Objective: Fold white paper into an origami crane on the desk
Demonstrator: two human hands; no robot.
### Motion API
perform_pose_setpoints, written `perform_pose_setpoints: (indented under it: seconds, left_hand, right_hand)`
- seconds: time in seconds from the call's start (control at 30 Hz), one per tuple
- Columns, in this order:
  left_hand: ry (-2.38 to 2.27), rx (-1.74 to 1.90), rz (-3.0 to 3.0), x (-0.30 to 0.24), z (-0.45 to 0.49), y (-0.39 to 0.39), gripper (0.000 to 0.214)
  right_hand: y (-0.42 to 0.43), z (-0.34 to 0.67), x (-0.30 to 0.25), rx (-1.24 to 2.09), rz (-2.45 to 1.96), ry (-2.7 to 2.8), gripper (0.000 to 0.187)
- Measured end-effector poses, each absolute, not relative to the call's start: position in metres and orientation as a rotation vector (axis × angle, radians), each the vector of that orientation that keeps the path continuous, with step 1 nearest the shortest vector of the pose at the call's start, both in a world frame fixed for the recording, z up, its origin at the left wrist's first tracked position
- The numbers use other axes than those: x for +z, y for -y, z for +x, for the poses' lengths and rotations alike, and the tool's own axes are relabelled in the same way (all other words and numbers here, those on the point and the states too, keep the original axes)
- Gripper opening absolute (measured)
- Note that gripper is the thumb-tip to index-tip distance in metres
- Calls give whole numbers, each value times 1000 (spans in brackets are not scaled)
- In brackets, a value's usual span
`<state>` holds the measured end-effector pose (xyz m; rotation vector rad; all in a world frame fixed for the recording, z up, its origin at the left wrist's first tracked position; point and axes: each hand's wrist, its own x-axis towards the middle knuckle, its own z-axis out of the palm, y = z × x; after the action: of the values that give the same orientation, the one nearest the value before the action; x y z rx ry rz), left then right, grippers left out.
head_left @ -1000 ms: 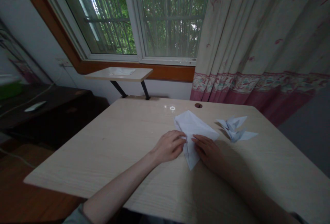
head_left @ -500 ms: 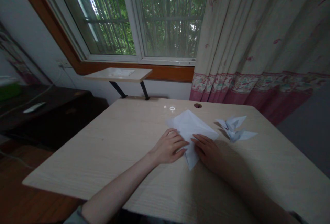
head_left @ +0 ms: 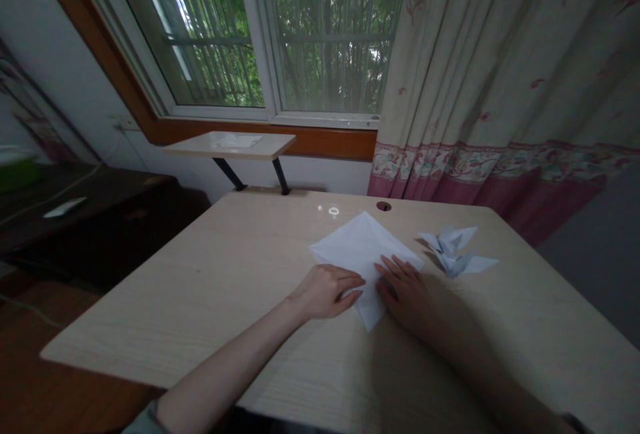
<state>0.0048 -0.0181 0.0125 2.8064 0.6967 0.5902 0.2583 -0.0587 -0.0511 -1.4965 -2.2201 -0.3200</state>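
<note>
A white sheet of paper (head_left: pixel 365 241) lies on the table as a diamond, one corner pointing away from me and one toward me. Faint creases show on it. My left hand (head_left: pixel 330 291) is at its lower left edge, fingers curled together over the paper, with the thumb close to the index finger. On the lower right part rests my right hand (head_left: pixel 403 287), its fingers spread and flat against the sheet. Between the two hands the near corner of the paper narrows to a point. Paper under the fingers is hidden.
Folded white paper cranes (head_left: pixel 453 251) stand to the right of the sheet. A round cable hole (head_left: pixel 384 206) is near the back edge of the wooden table (head_left: pixel 225 274). At the back left a small raised shelf (head_left: pixel 280 145) carries white paper.
My left hand has drawn slightly toward me, its fingers closing together, and the paper's left corner now shows. My right fingers have spread a little. The cranes stay where they were.
</note>
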Motion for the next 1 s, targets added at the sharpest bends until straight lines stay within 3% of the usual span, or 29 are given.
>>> perform_pose_setpoints:
  seconds: [0.37,0.73,1.0]
  left_hand:
    - [-906,581,2841,13,7,14,41]
    - [-1139,576,2848,7,7,10,35]
    - [-1233,480,2755,2,5,9,43]
  right_hand:
    - [57,260,-46,-366,-1430,2198,37]
    - [55,260,-38,-210,-1345,2179,37]
    - [62,256,-36,-68,-1340,2261,38]
